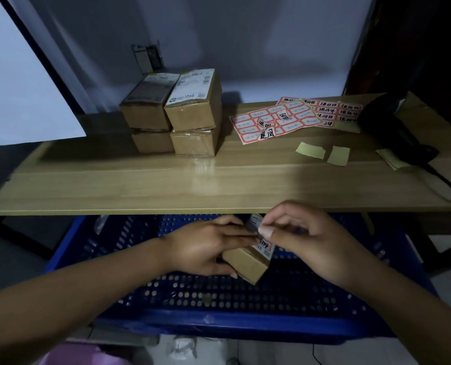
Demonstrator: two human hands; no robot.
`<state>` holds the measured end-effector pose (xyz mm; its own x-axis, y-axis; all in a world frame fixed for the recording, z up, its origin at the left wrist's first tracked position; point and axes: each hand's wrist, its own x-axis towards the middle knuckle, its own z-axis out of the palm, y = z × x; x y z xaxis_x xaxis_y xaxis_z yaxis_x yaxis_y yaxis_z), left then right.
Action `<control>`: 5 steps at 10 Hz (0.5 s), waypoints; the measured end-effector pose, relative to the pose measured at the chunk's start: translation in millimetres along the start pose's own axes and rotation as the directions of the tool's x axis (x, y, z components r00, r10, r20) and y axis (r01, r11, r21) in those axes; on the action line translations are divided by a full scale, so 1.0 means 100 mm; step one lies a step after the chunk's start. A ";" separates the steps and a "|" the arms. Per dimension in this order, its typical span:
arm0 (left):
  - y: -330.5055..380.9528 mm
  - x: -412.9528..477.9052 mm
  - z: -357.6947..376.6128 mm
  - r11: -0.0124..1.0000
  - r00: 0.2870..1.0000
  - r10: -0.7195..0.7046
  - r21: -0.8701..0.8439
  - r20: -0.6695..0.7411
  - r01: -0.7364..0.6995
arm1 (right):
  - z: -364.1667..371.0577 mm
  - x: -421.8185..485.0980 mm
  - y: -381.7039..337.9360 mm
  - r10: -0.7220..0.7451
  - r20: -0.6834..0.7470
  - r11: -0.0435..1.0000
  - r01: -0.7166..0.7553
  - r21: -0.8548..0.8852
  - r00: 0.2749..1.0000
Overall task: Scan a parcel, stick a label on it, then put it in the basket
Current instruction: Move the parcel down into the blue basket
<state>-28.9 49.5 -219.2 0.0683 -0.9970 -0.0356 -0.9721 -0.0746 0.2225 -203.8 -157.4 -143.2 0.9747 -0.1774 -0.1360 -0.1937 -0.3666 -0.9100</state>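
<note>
Parcel (245, 260), a small brown carton, sits in the person's grasp just above the blue perforated basket (219, 293), near the front edge of the bench (140, 185). In the head view, the one view given, the left hand (206, 248) is clamped on the parcel's left side and top, fingers laid flat across it. The right hand (301, 235) has thumb and forefinger pinched together at the parcel's upper face, seemingly on the edge of a red-bordered label (264, 245) with black handwriting that lies on that face. Whether the label is fully pressed down I cannot tell, as the fingers hide its far end.

Farther back on the bench stand four more cartons (174, 111), stacked two high, left of centre. To their right lie sheets of red-bordered labels (277, 119), a few yellowish backing scraps (311, 150), and at the far right a dark scanner (393, 122) with its cable trailing off the edge.

My reading is that the labelling step is in hand, with scanning likely done. The next move calls for smoothing the label flat, releasing the pinch, then lowering the parcel into the basket directly beneath.
</note>
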 end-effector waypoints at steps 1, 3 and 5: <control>-0.16 0.16 0.18 0.997 0.993 -0.012 0.081 0.114 0.002 | 0.06 0.00 0.11 0.042 0.048 0.998 -0.041 -0.037 0.998; -0.22 0.41 0.62 0.983 0.938 -0.172 0.118 0.302 0.142 | 0.08 -0.06 0.13 0.062 0.083 0.997 -0.058 -0.052 0.995; -0.38 0.66 1.11 0.961 0.958 -0.249 0.156 0.143 0.227 | -0.15 -0.10 -0.07 0.075 0.042 0.997 -0.075 -0.011 0.996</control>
